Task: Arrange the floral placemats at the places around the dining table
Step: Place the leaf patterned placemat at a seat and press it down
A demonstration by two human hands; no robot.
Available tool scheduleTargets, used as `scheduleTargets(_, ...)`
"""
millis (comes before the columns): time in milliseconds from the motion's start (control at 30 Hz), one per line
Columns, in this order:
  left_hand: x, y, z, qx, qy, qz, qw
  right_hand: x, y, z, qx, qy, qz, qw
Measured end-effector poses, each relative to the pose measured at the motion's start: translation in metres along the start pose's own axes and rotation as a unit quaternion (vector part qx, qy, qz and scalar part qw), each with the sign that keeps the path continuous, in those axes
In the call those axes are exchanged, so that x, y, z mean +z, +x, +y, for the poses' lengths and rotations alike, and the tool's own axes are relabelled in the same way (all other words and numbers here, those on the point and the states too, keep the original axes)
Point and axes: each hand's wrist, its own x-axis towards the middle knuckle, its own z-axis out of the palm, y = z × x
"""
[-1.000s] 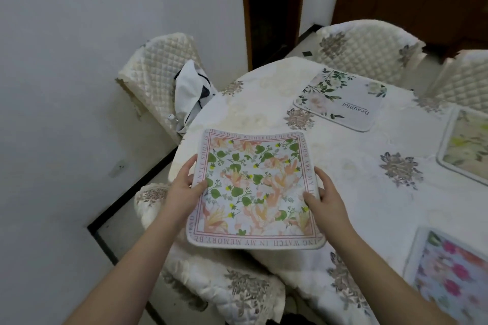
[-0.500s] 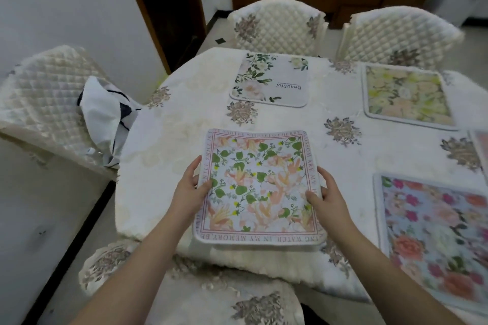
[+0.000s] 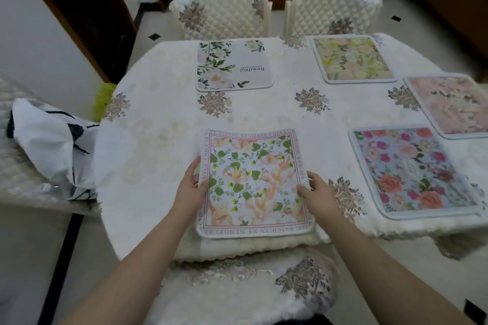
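Setting the lettered placemat (image 3: 253, 182) at the near place on the bench (image 3: 158, 124).
Left hand (image 3: 190, 187) and right hand (image 3: 318, 194) pinch its side edges; its near edge overhangs the bench rim, so releasing now could let it slip off. Five placemats counted; two chairs (image 3: 220, 12) opposite.

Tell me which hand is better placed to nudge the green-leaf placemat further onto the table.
Neither clearly: the left hand holds the green-leaf placemat at its left edge, the right hand at its right edge. Its near edge overhangs the table, so pushing with both together looks best.
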Motion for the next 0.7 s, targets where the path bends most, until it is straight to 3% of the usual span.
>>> scheduleTargets(267, 0.003, 0.003, -0.028, -0.004, 0.057, 0.032, 0.998, 0.009, 0.006, 0.014, -0.011, -0.035, 0.029, 0.999)
scheduleTargets(633, 0.001, 0.002, -0.039, 0.007, 0.19, 0.029, 0.981, -0.006, 0.02, 0.027, -0.062, -0.238, -0.025, 0.969)
scheduleTargets(700, -0.003, 0.005, -0.036, 0.025, 0.225, 0.061, 0.972, -0.011, 0.023, 0.027, -0.057, -0.246, -0.018, 0.967)
